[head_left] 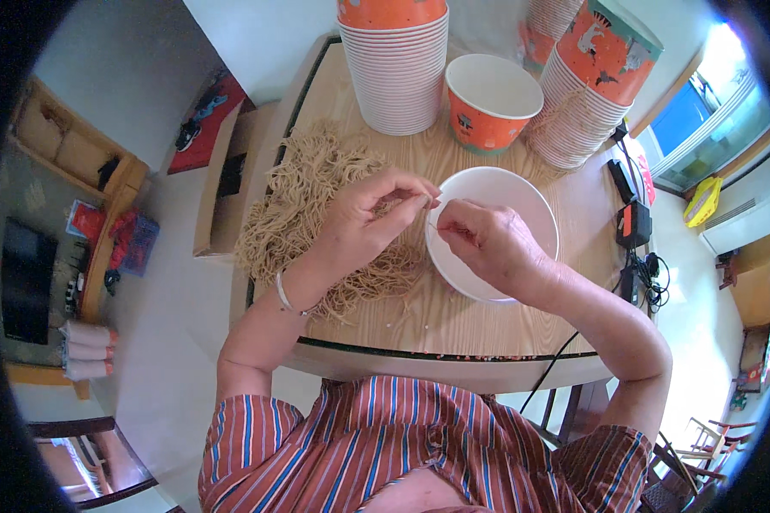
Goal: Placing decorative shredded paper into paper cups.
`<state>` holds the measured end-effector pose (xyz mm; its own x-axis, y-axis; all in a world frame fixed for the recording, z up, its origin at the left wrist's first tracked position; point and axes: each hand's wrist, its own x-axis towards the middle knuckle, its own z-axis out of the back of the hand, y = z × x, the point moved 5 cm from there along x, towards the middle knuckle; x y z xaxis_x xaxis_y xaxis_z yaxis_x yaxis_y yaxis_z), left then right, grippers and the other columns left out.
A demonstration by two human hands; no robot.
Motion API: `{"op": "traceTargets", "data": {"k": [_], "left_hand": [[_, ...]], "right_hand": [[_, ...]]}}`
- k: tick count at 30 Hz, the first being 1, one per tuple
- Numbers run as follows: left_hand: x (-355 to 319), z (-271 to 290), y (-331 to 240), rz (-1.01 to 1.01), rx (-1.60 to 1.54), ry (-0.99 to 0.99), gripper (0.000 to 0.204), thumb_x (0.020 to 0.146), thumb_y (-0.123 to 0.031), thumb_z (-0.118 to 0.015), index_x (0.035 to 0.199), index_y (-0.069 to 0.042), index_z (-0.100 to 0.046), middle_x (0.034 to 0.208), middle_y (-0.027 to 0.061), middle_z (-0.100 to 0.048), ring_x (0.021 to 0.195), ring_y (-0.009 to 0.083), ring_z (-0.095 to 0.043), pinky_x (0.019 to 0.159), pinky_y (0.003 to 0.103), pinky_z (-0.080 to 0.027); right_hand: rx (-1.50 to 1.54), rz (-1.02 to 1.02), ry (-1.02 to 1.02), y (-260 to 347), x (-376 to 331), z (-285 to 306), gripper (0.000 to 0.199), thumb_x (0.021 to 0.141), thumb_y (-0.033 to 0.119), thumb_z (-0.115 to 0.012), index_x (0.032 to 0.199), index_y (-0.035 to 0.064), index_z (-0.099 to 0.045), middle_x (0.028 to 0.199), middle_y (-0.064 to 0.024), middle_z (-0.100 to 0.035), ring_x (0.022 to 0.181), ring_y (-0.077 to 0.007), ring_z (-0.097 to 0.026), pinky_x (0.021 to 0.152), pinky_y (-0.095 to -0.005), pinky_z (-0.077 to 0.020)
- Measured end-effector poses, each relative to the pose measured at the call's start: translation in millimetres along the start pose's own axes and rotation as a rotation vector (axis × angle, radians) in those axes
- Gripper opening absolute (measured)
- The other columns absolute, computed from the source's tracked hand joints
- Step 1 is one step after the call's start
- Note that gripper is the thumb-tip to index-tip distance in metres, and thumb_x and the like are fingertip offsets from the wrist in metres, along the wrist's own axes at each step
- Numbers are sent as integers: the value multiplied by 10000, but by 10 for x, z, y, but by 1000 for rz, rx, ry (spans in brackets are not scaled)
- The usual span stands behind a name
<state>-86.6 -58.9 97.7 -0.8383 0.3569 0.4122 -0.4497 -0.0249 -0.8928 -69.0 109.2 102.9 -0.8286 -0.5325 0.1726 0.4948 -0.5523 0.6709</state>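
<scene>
My left hand (375,209), with a light bangle on the wrist, is closed in a pinch in front of the white tub. A short bit of thin tan cord (429,205) shows at its fingertips. Close beside it, my right hand (498,244) pinches too, over the open mouth of a round white tub (535,209). A thin strand runs by its fingertips, though most of it is hidden by the fingers. Under and to the left of my left hand spreads a loose heap of tan cords (304,201) on the wood-grain table (364,333).
Behind stand a tall stack of orange-and-white paper tubs (398,77), a single orange tub (488,128) and a tilted stack (577,107) with cords hanging on it. Black adapters and cables (633,227) lie at the right edge. A cardboard box (218,192) stands left of the table.
</scene>
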Motion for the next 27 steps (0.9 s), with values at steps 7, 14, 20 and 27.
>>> {"op": "traceTargets", "data": {"k": [7,14,20,27], "left_hand": [[251,-17,-14,50,220,221,99,936,-56,-584,996,-14,-651,923,55,-682,872,131,-655,807,278,-531],[486,-104,-197,-73,426,387,119,856,-135,-635,930,-41,-628,803,91,-675,735,182,-662,679,323,-512],[556,-124,-150,-146,452,480,104,862,-117,-634,932,-40,-636,805,71,-668,705,155,-624,656,311,-493],[530,-96,-112,-83,396,468,149,866,-142,-626,948,-18,-633,873,101,-687,803,204,-657,725,332,-514]], "right_hand": [[-402,250,-29,225,-86,30,323,826,52,-605,1146,43,-561,888,-117,-581,831,-320,-627,702,-415,-519],[-875,463,-54,369,-51,-98,349,739,135,-632,1049,-10,-563,850,-82,-557,811,-226,-617,665,-371,-519],[-1046,440,-10,407,-16,-153,242,736,148,-629,929,15,-571,813,-66,-555,739,-202,-613,623,-337,-519],[-789,132,139,258,103,-72,190,816,157,-613,888,-14,-567,797,-162,-647,666,-292,-684,554,-391,-550]]}}
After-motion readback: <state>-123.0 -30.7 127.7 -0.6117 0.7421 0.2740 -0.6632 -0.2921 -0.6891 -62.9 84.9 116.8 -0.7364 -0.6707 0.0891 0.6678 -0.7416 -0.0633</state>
